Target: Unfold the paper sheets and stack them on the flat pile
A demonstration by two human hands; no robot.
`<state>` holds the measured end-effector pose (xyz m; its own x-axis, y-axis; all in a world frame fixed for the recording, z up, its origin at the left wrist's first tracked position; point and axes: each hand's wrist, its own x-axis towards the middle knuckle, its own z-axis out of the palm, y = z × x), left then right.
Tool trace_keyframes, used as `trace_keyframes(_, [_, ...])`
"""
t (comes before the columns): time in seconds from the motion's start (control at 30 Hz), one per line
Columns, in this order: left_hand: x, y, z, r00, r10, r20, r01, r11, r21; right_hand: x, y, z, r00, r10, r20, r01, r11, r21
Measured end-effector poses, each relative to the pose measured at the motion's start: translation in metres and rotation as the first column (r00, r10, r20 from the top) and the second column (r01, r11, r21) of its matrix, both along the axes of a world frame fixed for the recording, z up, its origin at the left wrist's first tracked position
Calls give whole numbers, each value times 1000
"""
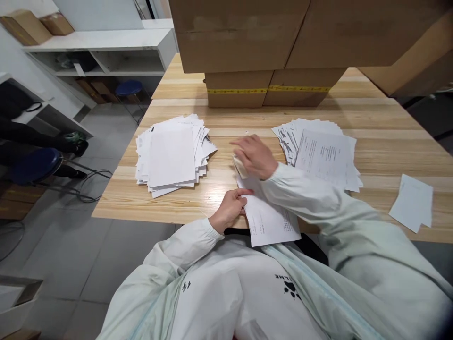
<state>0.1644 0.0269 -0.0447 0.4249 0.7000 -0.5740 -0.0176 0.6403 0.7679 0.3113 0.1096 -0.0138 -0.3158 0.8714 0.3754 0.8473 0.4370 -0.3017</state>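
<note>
A white printed sheet (271,226) lies at the table's front edge, its lower part reaching over the edge toward my lap. My left hand (229,208) is closed on the sheet's left side, with the thumb on top and the other fingers underneath. Above it, my right hand (256,157) is smeared by motion, its fingers pointing left. Beneath those fingers, near the top end of the sheet, a small pale beige piece (239,167) shows; I cannot make out its kind or whether it is gripped.
A fanned stack of papers (171,156) sits on the left, and another printed stack (323,153) on the right, partly behind my right sleeve. A loose paper slip (412,203) lies far right. Large cardboard boxes (240,35) stand at the table's back. Someone's leg (38,137) shows at left.
</note>
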Motion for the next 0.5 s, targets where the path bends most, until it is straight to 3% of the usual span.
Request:
trace_keyframes(0.1, [0, 1, -4, 1000, 10, 20, -10, 1000, -10, -30, 28, -33, 1000, 23, 17, -21, 996, -84])
trace_keyframes(0.23, [2, 5, -9, 999, 25, 43, -24, 1000, -15, -45, 33, -62, 998, 10, 65, -3, 995, -99])
trace_keyframes(0.3, [1, 6, -9, 999, 30, 41, -30, 999, -13, -46, 33, -61, 999, -17, 52, 22, 996, -89])
trace_keyframes(0.4, [-3, -2, -9, 999, 21, 41, -21, 1000, 1, -37, 27, -44, 998, -50, -28, 49, 998, -38])
trace_keyframes(0.5, [-14, -22, -7, 999, -30, 27, 27, 995, 92, -6, -8, -18, 987, -61, -150, 68, 997, 42])
